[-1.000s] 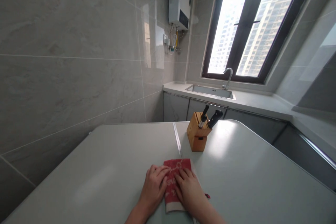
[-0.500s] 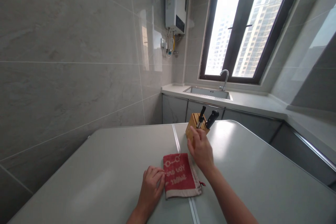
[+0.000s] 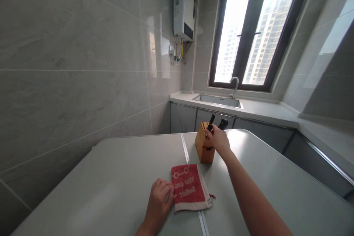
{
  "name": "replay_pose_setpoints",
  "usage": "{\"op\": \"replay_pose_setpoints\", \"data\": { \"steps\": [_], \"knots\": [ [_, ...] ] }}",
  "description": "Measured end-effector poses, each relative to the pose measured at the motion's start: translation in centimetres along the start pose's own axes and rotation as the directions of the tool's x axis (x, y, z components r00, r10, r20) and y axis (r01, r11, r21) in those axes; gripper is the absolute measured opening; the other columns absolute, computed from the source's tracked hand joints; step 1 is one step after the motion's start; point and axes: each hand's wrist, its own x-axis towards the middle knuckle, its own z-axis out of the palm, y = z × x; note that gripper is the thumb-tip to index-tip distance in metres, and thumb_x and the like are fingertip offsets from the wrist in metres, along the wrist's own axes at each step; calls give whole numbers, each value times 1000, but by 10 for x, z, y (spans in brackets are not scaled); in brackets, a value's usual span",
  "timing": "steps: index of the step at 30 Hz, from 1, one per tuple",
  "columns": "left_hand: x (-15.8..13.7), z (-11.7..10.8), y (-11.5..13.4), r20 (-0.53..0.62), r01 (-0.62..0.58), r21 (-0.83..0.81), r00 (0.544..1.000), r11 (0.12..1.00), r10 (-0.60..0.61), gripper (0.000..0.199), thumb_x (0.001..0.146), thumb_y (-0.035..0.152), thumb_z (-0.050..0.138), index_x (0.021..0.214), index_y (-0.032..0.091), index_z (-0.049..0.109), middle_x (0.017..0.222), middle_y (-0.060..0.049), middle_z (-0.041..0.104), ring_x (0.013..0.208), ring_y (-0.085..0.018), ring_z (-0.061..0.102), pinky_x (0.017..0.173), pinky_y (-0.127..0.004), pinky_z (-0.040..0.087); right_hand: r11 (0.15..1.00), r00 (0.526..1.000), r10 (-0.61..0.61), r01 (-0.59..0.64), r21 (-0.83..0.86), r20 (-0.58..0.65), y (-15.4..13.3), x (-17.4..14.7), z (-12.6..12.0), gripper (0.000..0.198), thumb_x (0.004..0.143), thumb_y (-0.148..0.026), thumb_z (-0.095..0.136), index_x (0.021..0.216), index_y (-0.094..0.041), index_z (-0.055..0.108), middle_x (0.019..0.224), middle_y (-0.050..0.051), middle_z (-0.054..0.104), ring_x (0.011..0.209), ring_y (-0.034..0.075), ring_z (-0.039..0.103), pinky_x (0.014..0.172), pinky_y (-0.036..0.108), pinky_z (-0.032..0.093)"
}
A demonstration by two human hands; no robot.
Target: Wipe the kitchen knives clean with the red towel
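My right hand reaches over the wooden knife block, its thumb and fingers closed around a slim black-handled knife. That knife leans in the top of the block, and the fingers hide its lower part. Just behind the hand, a thicker black knife handle sticks up. My left hand rests on the table with loosely bent fingers, touching the left edge of a folded red towel. White lettering and a pale border mark the towel; a small red loop shows at its right side.
The pale table has a metal seam running under the towel. Beyond it stand a counter with a sink and a faucet. A tiled wall rises on the left, with a water heater in the corner.
My right hand has moved forward from in front of the block and closed on the slim knife, uncovering the block's front. My left hand stays at the towel. The view tilts slightly.
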Motion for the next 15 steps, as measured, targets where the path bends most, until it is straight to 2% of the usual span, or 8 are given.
{"op": "replay_pose_setpoints", "data": {
  "steps": [4,6,8,10,12,14,15],
  "knots": [
    [0,-1,1,14,2,-18,1000,1000,-2,25,89,20,38,80,19,62,82,-6,62,79,-19,51,79,-36,40,996,989,-84,85,2,-122,-11,-2,-19,26,83,-42,46,83,-19,58,60,2,62,55,16,58,51,23,37],
    [0,-1,1,22,9,-24,1000,1000,-9,24,88,19,39,81,19,62,83,-6,62,80,-19,51,79,-36,40,981,950,-186,192,-4,-251,-24,-10,-41,29,84,-43,45,90,-18,58,62,3,62,54,16,57,51,23,38],
    [-1,-1,0,21,16,-25,1000,1000,-16,22,88,19,40,82,20,62,84,-5,62,81,-19,52,81,-37,40,944,862,-316,326,-45,-396,-39,-25,-67,28,83,-41,48,94,-17,58,64,3,63,53,15,56,53,23,39],
    [-1,0,-1,9,17,-25,1000,1000,-17,19,87,19,43,84,20,62,85,-5,63,82,-19,53,83,-37,40,883,713,-435,457,-106,-549,-54,-45,-88,22,80,-36,55,93,-18,58,72,4,64,56,14,56,56,25,41],
    [-1,1,-2,-1,18,-25,1000,1000,-18,17,86,20,44,86,21,62,86,-5,63,82,-19,54,83,-38,41,805,592,-506,585,-98,-627,-63,-67,-94,20,79,-27,58,97,-20,56,79,4,64,63,14,58,60,26,44],
    [-1,3,-4,-1,22,-29,1000,999,-23,16,86,21,45,89,21,61,88,-6,62,84,-20,54,83,-38,41,718,537,-570,693,-60,-621,-64,-89,-80,27,78,-20,58,105,-22,54,75,3,63,67,16,58,63,29,45],
    [-2,3,-5,-5,24,-32,1000,999,-24,16,86,21,45,90,20,61,89,-6,62,85,-20,55,83,-39,41,686,543,-610,727,-40,-577,-61,-100,-67,30,79,-18,57,108,-22,53,72,2,61,65,16,57,62,29,44]
  ]
}}
